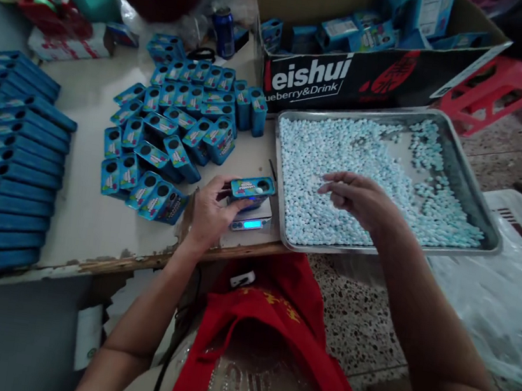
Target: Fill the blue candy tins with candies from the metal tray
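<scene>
My left hand (210,213) is wrapped round a small blue candy box (246,187), thumb on its near side. The box is over a small digital scale (258,217) with a lit blue display, and a few pale candies show at its top opening. I cannot tell whether the box rests on the scale. To the right, my right hand (354,198) is over a metal tray (490,229) of loose pale blue candies (329,147). Its fingers are partly stretched out and apart, with no candy visible in them.
Several blue candy boxes (167,154) with round top holes stand left of the scale. Stacked boxes (12,182) fill the far left. Behind the tray is a black carton (299,85) of more boxes. A blue can (223,31) and red stools (510,93) stand farther back.
</scene>
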A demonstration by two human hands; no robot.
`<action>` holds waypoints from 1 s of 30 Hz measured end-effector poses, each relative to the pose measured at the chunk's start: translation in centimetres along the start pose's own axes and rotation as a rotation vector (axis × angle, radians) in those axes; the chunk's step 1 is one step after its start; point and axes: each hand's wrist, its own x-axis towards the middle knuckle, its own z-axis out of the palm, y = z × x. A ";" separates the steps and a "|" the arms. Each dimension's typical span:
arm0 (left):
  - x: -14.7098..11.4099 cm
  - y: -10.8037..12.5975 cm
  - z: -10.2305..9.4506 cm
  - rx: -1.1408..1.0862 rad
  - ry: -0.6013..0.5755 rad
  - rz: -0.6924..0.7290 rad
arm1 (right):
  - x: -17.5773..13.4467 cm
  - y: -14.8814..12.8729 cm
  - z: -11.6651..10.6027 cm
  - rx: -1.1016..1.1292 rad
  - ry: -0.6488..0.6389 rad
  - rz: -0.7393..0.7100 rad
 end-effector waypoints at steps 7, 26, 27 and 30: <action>-0.9 -2.9 -0.6 -0.063 -0.057 -0.028 | 1.0 -1.7 1.2 -0.365 -0.386 0.054; 2.6 2.4 -3.3 0.213 -0.154 0.190 | 0.5 -4.1 5.2 -0.215 -0.294 -0.024; 2.7 2.5 -3.2 0.215 -0.166 0.188 | 0.6 -4.2 5.4 -0.195 -0.292 -0.027; 2.7 2.8 -2.8 0.213 -0.194 0.174 | 0.8 -4.2 5.7 -0.136 -0.286 -0.033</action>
